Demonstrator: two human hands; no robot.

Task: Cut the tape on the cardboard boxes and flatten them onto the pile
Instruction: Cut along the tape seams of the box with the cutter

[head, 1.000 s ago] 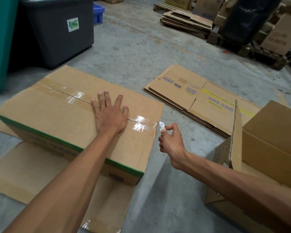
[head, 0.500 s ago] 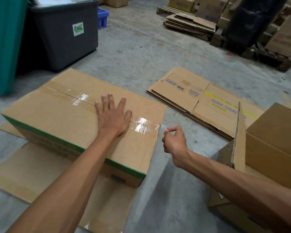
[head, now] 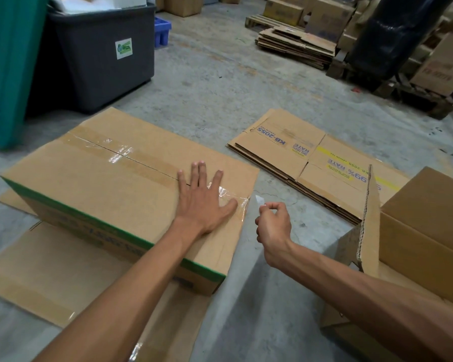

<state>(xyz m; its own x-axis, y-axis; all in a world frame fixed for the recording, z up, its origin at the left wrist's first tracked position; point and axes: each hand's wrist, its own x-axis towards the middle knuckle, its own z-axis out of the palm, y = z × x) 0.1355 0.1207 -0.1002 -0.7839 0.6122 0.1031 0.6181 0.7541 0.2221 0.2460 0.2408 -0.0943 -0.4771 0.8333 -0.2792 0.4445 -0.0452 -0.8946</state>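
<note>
our left hand (head: 203, 205) presses flat on the taped box (head: 110, 189); at its 3 o'clock, our right hand (head: 273, 226) pinches a small blade (head: 259, 199).

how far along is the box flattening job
Done: a pile of flattened boxes lies on the floor. In hand: the left hand presses flat on the taped box while the right hand pinches a small blade at the tape end. Left: that seam looks uncut, and an open box stands at right.

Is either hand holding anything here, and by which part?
The right hand pinches a small blade by its lower end. The left hand only presses flat on the taped box.
</note>
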